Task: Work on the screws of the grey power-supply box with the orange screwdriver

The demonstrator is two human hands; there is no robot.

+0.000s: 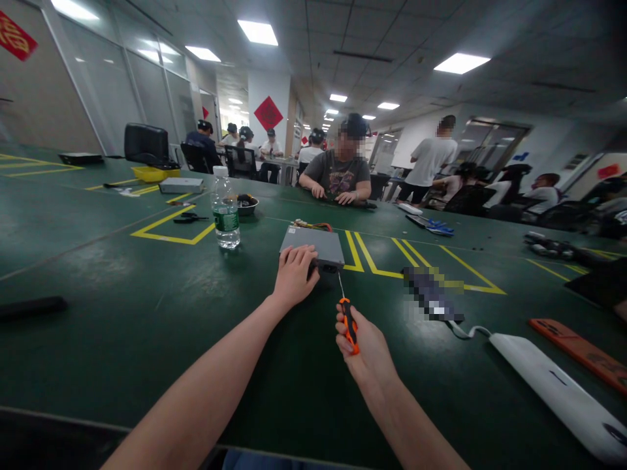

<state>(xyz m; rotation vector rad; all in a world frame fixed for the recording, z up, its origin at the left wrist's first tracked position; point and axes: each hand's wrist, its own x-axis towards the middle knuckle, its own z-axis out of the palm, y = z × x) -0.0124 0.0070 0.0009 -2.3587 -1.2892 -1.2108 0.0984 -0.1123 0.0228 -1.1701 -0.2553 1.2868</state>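
A grey metal computer power supply [317,243] lies flat on the green table, with red, yellow and black wires [313,226] coming out at its far side. My left hand [296,271] grips its near left part, fingers over the top and thumb down by the front face. In my right hand [363,339] is a screwdriver [348,321] with an orange and black handle, fingers wrapped round it. Its thin shaft points up and away, the tip by the near right corner of the power supply. Whether the tip sits in a screw is too small to tell.
A water bottle [226,212] stands left of the power supply, before a metal bowl [246,204]. Rightward lie a blurred phone [431,294], a white power bank [553,385] and an orange phone case [578,349]. A person [343,173] sits opposite. Yellow tape marks the table [147,313].
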